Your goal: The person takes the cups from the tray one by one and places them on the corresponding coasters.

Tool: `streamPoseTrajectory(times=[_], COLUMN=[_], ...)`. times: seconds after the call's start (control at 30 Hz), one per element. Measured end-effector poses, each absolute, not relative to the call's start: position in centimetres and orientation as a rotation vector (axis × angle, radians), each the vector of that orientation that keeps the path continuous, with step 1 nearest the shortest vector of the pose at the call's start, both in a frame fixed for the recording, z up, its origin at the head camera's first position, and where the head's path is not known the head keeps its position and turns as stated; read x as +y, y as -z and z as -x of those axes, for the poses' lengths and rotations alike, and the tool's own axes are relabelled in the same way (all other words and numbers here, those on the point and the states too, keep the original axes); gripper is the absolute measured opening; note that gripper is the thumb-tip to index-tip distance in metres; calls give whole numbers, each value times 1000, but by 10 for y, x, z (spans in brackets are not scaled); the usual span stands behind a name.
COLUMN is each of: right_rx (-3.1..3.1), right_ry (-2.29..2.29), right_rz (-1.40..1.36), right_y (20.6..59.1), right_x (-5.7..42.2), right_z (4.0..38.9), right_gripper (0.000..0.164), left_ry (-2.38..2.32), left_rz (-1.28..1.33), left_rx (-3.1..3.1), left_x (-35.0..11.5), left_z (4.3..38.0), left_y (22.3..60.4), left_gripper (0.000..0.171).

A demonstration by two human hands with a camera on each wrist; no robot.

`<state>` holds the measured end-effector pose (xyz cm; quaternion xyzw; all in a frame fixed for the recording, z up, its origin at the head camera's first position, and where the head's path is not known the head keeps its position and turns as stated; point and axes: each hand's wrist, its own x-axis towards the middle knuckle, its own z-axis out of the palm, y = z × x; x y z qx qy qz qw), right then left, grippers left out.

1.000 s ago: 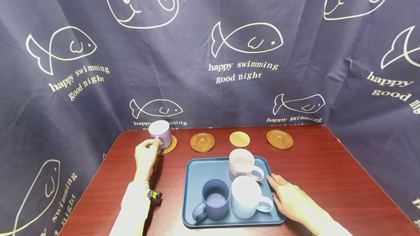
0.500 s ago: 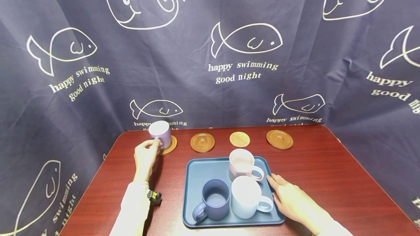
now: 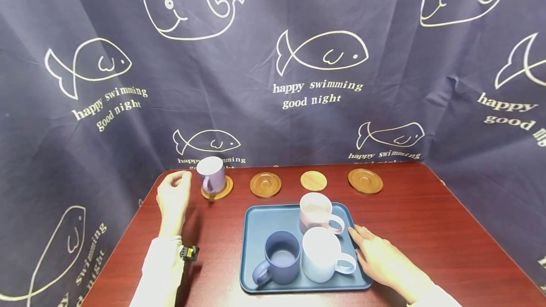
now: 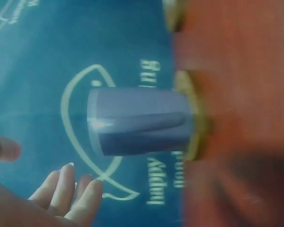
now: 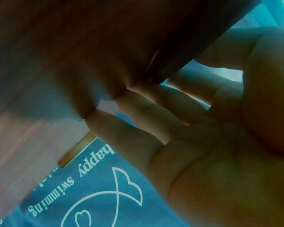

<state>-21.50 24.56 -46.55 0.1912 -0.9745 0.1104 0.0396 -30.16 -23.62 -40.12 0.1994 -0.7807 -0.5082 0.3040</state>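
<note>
A lilac mug (image 3: pixel 212 174) stands upright on the leftmost wooden coaster (image 3: pixel 227 188), its handle facing the front. In the left wrist view the mug (image 4: pixel 137 121) is apart from my fingers. My left hand (image 3: pixel 173 200) hovers to the left of it, fingers loosely bent and holding nothing. At the right edge of a blue tray (image 3: pixel 265 219) my right hand (image 3: pixel 381 257) rests with fingers extended, touching the rim. On the tray stand a dark blue mug (image 3: pixel 282 259), a light blue mug (image 3: pixel 320 257) and a pale pink mug (image 3: pixel 314 214). The right wrist view is dark.
Along the table's back edge lie a brown wooden coaster (image 3: pixel 265 185), a lighter round coaster (image 3: pixel 313 181) and another brown coaster (image 3: pixel 365 181). A dark curtain (image 3: pixel 256 75) with white fish drawings hangs behind the reddish wooden table (image 3: pixel 426 217).
My left hand has let go of the lilac mug's handle and moved off to the left. The mug stays on its coaster. My right hand stays at the tray's edge.
</note>
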Motion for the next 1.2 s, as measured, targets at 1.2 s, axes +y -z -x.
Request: streamPoseTrajectory(times=[1.2], right_rx=[-3000], right_ry=[-367], right_rz=[-621], right_y=[463], right_x=[246], right_z=[218], right_gripper=[53], left_ry=[1522], left_rz=[206], left_rx=[-2352], left_x=[-186], left_z=[221], left_y=[392], left_gripper=[21])
